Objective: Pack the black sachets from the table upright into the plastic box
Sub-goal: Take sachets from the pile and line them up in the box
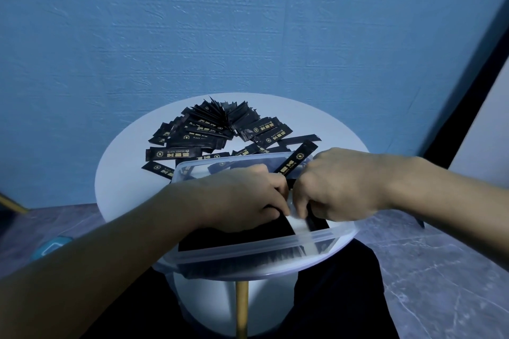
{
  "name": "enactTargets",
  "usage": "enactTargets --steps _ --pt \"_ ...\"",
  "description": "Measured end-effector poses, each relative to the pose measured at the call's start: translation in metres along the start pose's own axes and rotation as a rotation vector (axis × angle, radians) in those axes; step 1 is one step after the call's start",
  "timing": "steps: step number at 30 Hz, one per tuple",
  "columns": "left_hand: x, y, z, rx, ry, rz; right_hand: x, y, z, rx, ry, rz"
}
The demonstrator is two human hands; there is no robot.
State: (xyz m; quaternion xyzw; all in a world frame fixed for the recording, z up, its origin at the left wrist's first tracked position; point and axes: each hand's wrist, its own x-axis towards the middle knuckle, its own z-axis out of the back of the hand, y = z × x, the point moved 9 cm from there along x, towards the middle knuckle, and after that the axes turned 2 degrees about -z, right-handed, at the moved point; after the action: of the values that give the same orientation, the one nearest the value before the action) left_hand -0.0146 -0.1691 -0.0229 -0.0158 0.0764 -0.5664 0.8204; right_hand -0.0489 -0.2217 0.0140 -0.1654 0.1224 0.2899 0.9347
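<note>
A clear plastic box sits at the near edge of the round white table, with a dense row of black sachets standing inside it. My right hand is over the box and pinches a black sachet that tilts up and to the right. My left hand rests on the packed sachets, fingers curled against them beside the right hand. A loose pile of black sachets with gold print lies on the table behind the box.
A blue textured wall stands right behind the table. A gold table leg and my dark-clothed legs show below. Grey marble floor lies on both sides, with a blue object on the floor at the left.
</note>
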Motion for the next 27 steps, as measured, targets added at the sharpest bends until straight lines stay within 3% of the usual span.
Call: enactTargets --steps 8,13,19,27 --pt "-0.008 -0.008 -0.004 -0.088 0.023 0.013 -0.006 -0.030 0.014 0.268 -0.298 -0.098" --pt "-0.010 -0.009 -0.008 -0.126 -0.105 -0.025 -0.022 -0.048 0.038 0.157 -0.600 -0.267" --pt "-0.007 -0.009 -0.010 -0.114 -0.130 -0.028 -0.019 -0.070 0.033 0.106 -0.605 -0.509" --pt "-0.010 -0.008 -0.011 -0.114 -0.138 -0.032 -0.028 -0.073 0.034 0.197 -0.660 -0.499"
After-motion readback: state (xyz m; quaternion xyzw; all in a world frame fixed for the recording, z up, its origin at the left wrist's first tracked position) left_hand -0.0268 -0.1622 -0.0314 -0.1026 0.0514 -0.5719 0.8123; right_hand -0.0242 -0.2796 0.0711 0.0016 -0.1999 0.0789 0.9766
